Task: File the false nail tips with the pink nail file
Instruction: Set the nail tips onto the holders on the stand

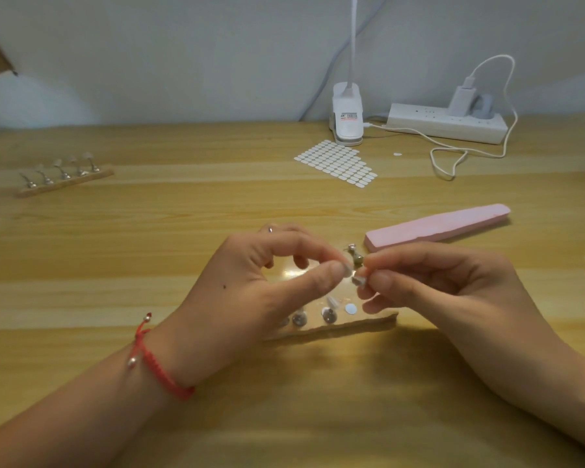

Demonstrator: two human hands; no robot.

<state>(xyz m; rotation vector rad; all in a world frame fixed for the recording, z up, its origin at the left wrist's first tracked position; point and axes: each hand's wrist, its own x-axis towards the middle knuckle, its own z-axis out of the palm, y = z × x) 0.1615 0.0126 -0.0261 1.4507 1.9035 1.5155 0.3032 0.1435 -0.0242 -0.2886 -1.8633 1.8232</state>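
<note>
Left hand [250, 282] and right hand [453, 285] fingers [402, 261] pinching metal stand [357, 281], pink nail file [436, 226] beyond.

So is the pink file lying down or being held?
Lying down. The file rests flat on the table, and nothing touches it.

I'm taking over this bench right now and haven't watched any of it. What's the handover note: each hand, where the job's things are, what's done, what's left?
Left hand: thumb and forefinger pinch the top of a small metal holder.
Right hand: pinches the same holder from the other side, above the near stand.
Pink nail file: lying on the table beyond the right hand, in neither hand.
Far stand, at the left: carries five nail tips.
Done: no filing can be confirmed.
Left: pick up the file and file the tips.
</note>
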